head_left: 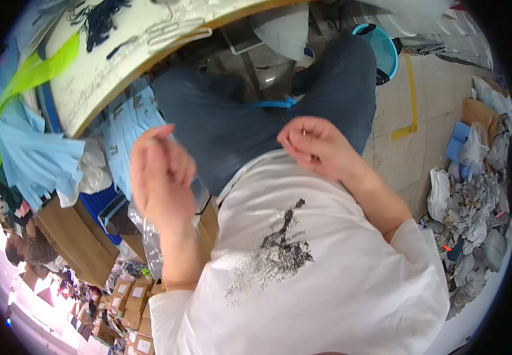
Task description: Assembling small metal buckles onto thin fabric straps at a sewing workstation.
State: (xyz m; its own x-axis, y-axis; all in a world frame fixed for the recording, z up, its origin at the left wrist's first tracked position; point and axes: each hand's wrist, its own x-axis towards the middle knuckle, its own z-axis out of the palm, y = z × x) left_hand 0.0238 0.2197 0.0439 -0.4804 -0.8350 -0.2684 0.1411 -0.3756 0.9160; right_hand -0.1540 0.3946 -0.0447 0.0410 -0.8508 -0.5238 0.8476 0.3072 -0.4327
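My left hand [162, 174] is raised over my lap on the left, slightly blurred, with its fingers curled in. Whatever it may hold does not show. On the right, my right hand [317, 147] is closed in front of my shirt, thumb and fingertips pinched together. Small dark, shiny bits show between those fingers, too small to name. A thin dark line [284, 119] runs close to its fingertips. Across my dark trousers [208, 112], between the knees, lies a slim bright blue thing [276, 104] whose kind I cannot make out.
A pale table [99, 77] curves along the far left, bearing dark cords [99, 23] and white wire hangers [176, 32]. Light blue cloth pieces [37, 142] hang at its side. Cardboard boxes [78, 239] stand at left, a turquoise basket [384, 53] at far right, and grey scraps [472, 207] are heaped right.
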